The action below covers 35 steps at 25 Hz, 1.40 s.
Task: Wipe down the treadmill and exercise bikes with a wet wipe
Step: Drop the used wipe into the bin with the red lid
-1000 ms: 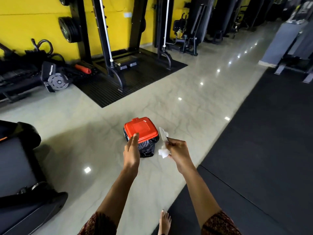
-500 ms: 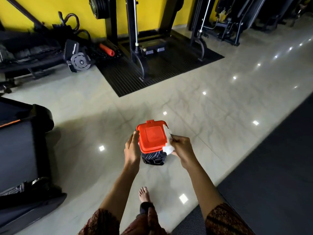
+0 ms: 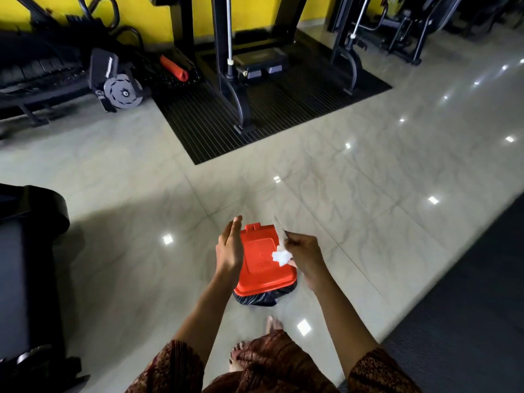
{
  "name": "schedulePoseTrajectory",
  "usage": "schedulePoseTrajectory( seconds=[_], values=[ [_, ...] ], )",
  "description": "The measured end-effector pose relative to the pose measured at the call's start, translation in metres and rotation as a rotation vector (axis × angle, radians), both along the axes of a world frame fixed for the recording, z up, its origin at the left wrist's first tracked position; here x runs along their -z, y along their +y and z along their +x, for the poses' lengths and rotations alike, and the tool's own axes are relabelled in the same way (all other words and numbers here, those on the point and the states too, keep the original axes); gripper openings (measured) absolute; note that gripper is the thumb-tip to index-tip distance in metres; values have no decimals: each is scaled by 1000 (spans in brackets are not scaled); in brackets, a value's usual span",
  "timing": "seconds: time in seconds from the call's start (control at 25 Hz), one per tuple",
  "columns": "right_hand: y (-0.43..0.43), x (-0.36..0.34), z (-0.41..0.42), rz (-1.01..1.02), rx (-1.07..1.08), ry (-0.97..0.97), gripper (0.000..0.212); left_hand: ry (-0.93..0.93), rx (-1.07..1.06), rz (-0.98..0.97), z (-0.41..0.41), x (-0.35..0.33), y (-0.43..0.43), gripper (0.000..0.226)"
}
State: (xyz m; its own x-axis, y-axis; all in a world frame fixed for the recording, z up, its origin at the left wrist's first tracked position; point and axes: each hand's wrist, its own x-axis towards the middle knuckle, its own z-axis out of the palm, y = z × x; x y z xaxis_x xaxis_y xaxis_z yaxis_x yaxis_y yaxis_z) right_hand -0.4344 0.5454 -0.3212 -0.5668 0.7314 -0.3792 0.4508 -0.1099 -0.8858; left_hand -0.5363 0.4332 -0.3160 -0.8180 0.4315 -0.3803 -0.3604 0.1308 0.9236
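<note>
White wipe [image 3: 281, 256], tail forward, right hand [image 3: 305, 252]

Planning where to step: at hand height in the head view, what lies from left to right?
treadmill → left hand → red lid → right hand, pinching the wipe → black mat

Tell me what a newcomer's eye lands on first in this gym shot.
The bright red bin lid, low in the middle on the pale tiled floor, grabs the eye first. Right over it, the right hand pinches a crumpled white wipe, while the left hand is held open at the lid's left edge. Behind, a yellow wall backs black gym machines on a ribbed mat.
</note>
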Motion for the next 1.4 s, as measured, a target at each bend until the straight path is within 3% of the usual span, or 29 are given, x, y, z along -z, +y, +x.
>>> schedulePoseTrajectory(
  seconds=[0.2,0.36,0.72,0.88,1.2,1.32,1.4],
  values=[
    [28,16,-51,-28,-92,-54,19,-21,-31,-33,-46,16,24,46],
    [58,11,-88,-29,-130,-36,24,-2,-44,-43,-77,15,47,46],
    [84,38,-105,38,-131,-169,20,-87,-26,-70,-98,32,80,45],
    [88,40,-103,1,-125,-217,40,-149,-46,-81,-97,43,83,51],
    [92,82,-94,-34,-209,-286,14,-215,-64,-227,-89,92,81,73],
    [96,110,-104,-37,-273,-356,20,-304,-105,-266,-87,119,82,84],
    [96,131,-113,-40,-344,-406,15,-363,-125,-286,-86,129,82,75]
  ],
)
